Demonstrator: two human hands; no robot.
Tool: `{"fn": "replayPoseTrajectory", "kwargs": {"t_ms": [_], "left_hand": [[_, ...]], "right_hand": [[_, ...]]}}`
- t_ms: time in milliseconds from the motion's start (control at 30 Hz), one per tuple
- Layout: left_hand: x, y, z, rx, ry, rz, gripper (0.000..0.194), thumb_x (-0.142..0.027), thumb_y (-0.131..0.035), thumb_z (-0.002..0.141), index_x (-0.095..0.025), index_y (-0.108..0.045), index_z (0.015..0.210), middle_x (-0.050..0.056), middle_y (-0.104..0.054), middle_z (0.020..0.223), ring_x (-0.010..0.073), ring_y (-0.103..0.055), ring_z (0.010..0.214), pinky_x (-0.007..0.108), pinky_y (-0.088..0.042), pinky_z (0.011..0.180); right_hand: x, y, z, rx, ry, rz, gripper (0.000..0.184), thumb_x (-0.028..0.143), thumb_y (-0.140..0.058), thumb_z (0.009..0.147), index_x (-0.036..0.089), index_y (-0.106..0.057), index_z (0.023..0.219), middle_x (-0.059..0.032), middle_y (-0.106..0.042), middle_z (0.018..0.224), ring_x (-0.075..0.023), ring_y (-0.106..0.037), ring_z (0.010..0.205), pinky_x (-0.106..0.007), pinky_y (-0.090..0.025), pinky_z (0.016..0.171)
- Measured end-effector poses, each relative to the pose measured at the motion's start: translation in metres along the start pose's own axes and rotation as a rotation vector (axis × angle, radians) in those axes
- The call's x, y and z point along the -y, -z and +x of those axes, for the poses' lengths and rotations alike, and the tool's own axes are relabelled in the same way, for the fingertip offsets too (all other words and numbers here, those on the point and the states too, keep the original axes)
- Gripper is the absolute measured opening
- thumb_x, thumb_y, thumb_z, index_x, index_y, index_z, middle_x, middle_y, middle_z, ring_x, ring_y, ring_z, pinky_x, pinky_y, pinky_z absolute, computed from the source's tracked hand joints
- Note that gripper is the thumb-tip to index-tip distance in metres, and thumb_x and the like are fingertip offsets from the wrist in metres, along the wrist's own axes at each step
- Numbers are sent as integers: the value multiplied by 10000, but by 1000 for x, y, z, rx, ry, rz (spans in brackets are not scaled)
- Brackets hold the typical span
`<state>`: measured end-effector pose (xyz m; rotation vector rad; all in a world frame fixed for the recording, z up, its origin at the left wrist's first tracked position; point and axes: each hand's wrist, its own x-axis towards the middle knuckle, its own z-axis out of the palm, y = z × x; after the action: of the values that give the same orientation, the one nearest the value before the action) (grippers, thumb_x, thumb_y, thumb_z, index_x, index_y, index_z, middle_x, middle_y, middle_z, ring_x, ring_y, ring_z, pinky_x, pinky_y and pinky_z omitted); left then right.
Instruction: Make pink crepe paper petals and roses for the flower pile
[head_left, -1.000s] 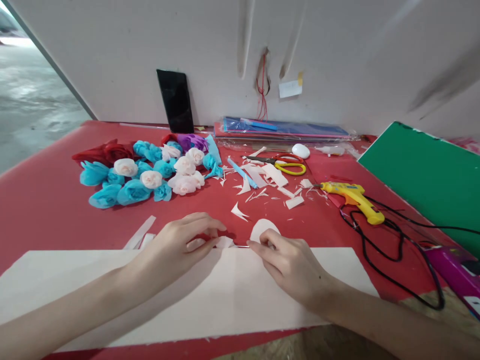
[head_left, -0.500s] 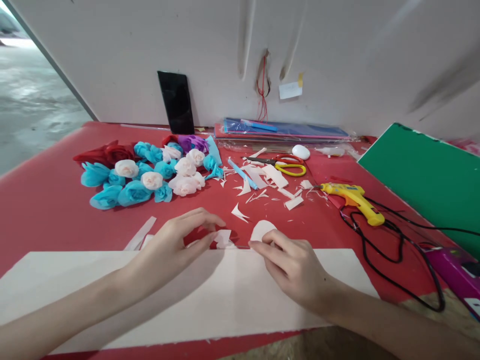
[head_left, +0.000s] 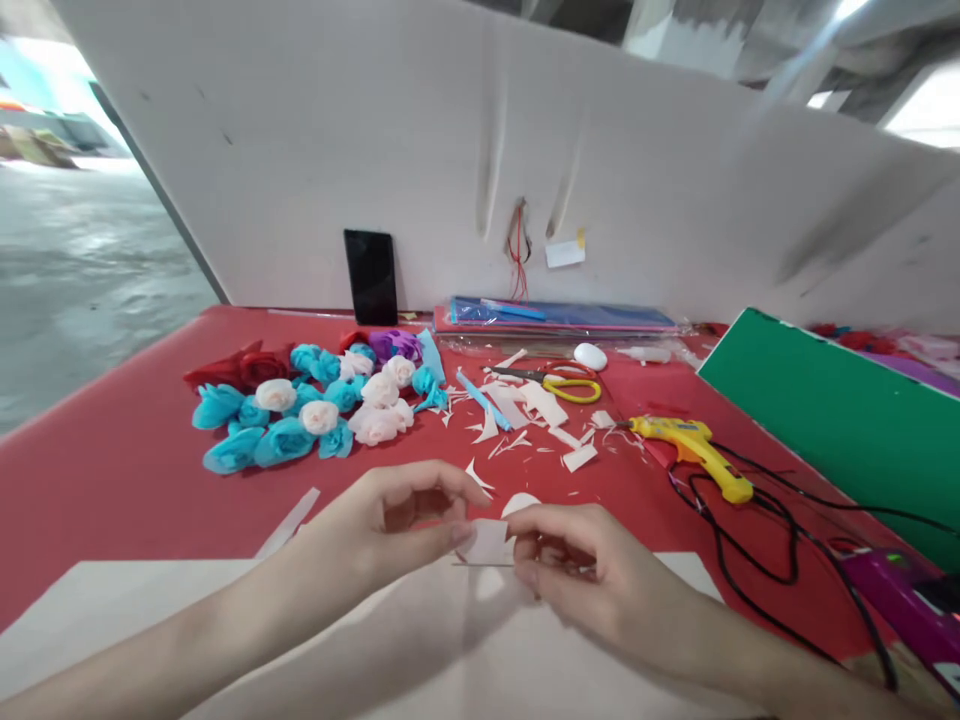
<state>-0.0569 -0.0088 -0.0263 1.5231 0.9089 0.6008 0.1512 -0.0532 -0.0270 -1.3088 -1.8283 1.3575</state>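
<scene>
A small white paper piece (head_left: pixel 487 542) is held up just over the large white sheet in front of me. My left hand (head_left: pixel 416 520) pinches its left side, thumb on the paper and index finger arched above. At its right edge, my right hand (head_left: pixel 581 560) has curled fingers closed on the paper; the fingertips are partly hidden. Just behind the right fingers lies a rounded white paper cutout (head_left: pixel 520 503), partly covered by them. Under both forearms spreads the large white sheet (head_left: pixel 420 650). A thin dark line runs along the small piece's lower edge.
Blue, white, red and purple paper flowers (head_left: pixel 307 405) sit at left. Scissors (head_left: pixel 570 385), a blue pen (head_left: pixel 484 400) and paper scraps lie mid-table. A yellow glue gun (head_left: pixel 694 450) with black cable is at right, near a green board (head_left: pixel 832 420). A phone (head_left: pixel 371 278) leans behind.
My right hand has left the rounded cutout for the small paper piece. Both hands have come closer together around that piece. The camera view has tilted upward.
</scene>
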Motion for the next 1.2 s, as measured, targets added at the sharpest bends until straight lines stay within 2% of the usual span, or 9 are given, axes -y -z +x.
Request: {"fn": "replayPoseTrajectory", "kwargs": {"t_ms": [167,333,467,700,833,933,1033,1200], "left_hand": [[-10,1,2,77,-7,-33,117,-339,-620,813,-232,-636,858,-41,-586,733,114,-542,685,204,-433,647],[-30,1,2,14,37,130,181,-385,-569,827,-243,-678,847,-27,-660,781,132,-584,731,179,-437,631],[-39,-2,0,5,34,227,192,-403,-589,790,-276,-730,760,-32,-703,747,139,-615,720,179,-460,669],[-32,-4,1,-24,57,282,209,-427,-631,749,-256,-750,735,-5,-722,721,164,-631,719,218,-489,703],[-33,-1,3,-2,51,268,206,-403,-646,762,-255,-734,647,-36,-704,645,116,-614,649,151,-478,645],[-35,0,3,-28,48,244,131,-346,-690,740,-284,-740,635,-68,-693,589,83,-611,591,109,-459,586],[-33,-1,4,-57,45,223,118,-310,-706,732,-304,-737,619,-89,-689,563,67,-619,576,94,-453,583],[-30,-5,4,-51,121,221,91,-243,-726,698,-288,-727,619,-94,-690,544,71,-610,564,108,-438,572]], "right_hand": [[11,6,-4,-28,56,-67,167,251,-494,865,196,-641,808,-5,-588,756,-121,-520,694,-200,-407,587],[21,11,-5,-40,136,-25,200,196,-477,861,211,-662,786,8,-604,711,-109,-545,657,-185,-425,584],[27,13,-4,-63,108,-14,226,159,-485,844,223,-699,810,12,-623,710,-101,-539,632,-176,-415,548],[27,15,2,-74,113,-72,220,164,-494,842,203,-709,812,10,-626,675,-106,-537,620,-182,-410,529],[22,16,1,-59,88,-73,211,204,-499,853,234,-705,892,9,-649,709,-111,-547,618,-184,-400,499],[20,18,-2,-62,66,-95,212,241,-498,860,258,-705,904,11,-635,679,-118,-532,596,-190,-369,460],[20,17,-2,-61,66,-88,232,205,-480,858,262,-697,919,16,-634,687,-111,-526,592,-188,-378,477],[18,10,1,-40,21,-67,189,280,-495,881,217,-663,821,18,-613,709,-93,-507,611,-173,-397,521]]}}
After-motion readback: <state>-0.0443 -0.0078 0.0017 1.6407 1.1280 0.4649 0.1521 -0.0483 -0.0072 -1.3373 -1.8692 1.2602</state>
